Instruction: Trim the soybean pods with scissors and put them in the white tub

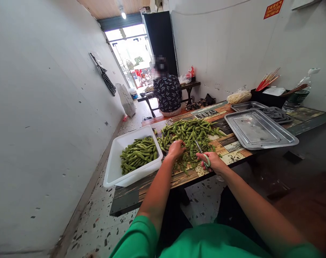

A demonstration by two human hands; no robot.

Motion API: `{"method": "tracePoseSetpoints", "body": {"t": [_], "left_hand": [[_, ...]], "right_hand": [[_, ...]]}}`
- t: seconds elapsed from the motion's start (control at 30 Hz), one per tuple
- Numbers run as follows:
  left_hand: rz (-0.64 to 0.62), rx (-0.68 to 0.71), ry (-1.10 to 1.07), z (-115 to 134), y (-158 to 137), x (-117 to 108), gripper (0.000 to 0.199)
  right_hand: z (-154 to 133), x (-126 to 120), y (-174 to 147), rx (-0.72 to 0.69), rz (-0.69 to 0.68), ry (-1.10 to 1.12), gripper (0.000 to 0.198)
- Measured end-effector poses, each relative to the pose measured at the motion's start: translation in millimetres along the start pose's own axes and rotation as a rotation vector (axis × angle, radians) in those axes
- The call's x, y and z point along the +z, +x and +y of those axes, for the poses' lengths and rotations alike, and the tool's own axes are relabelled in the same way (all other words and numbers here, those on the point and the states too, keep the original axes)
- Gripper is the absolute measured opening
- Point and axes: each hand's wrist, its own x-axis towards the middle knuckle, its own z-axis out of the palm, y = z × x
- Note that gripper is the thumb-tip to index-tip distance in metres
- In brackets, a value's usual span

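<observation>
Right hand [211, 161], nearest the viewer: the fingers are curled around the pale green handles of a pair of scissors [206, 162], gripping them, with the blades slanting up and leftward over the near right part of a heap of green soybean pods [191, 134]. How far the blades are parted cannot be told.

Left hand [176, 149], slightly farther off: the fingers are bent and drawn together at the near left part of the heap, pods lying around and beyond the fingertips; whether one is pinched between them cannot be told. The two hands are apart, with loose pods and trimmings between them on the patchwork-patterned table [234, 157].

Left of the heap, a white plastic tub [141, 176] contains further pods [138, 154] and juts past the table's edge. To the right lies a rectangular metal tray [262, 134]; behind it, a second tray [242, 106] bears a grey cloth [275, 114].

Farther back stand a black box [259, 97] with chopsticks [267, 79] and a clear bottle [297, 100]. Beyond the table, a person in a leaf-patterned shirt [166, 93] sits facing away.
</observation>
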Motion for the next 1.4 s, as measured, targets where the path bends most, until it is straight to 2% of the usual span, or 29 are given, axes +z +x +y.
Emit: {"method": "tracePoseSetpoints", "body": {"t": [0.13,0.23,0.37,0.5,0.7,0.9,1.03,1.1,1.2,1.3,1.4], "left_hand": [[0.131,-0.053,-0.123,3.4,-0.1,-3.0,0.014],[0.163,-0.147,-0.426,8.5,-2.9,-4.5,0.018],[-0.006,-0.226,-0.852,20.2,-10.5,-4.1,0.027],[-0.143,-0.256,-1.068,32.2,-16.8,-5.1,0.028],[-0.239,-0.265,-1.158,36.7,-19.1,-8.9,0.027],[-0.34,-0.287,-1.216,31.4,-16.4,-4.9,0.029],[-0.37,-0.278,-1.264,27.1,-14.2,-3.1,0.031],[-0.383,-0.275,-1.325,25.4,-13.6,-4.7,0.032],[-0.37,-0.286,-1.413,24.3,-13.2,-8.2,0.036],[-0.316,-0.301,-1.434,27.3,-13.4,-9.0,0.03],[-0.181,-0.315,-1.356,36.7,-17.1,-10.8,0.025]], "right_hand": [[1.1,-0.1,1.4,0.006,-0.023,0.006,0.046],[-2.9,1.5,0.8,0.01,-0.073,-0.056,0.046],[-13.6,4.9,-2.3,0.035,-0.094,-0.136,0.046],[-19.1,6.7,-3.0,0.042,-0.091,-0.154,0.047],[-15.2,8.5,-0.2,0.02,-0.041,-0.198,0.046],[-8.3,13.8,-1.8,-0.068,0.049,-0.263,0.048],[-3.7,12.6,0.4,-0.125,0.063,-0.224,0.048],[-3.8,11.4,0.8,-0.108,0.059,-0.183,0.046],[-7.4,11.7,-1.9,-0.035,0.072,-0.107,0.043],[-11.2,13.9,-7.0,-0.005,0.064,-0.059,0.043],[-11.1,13.9,-10.2,-0.017,0.055,-0.02,0.042]]}}
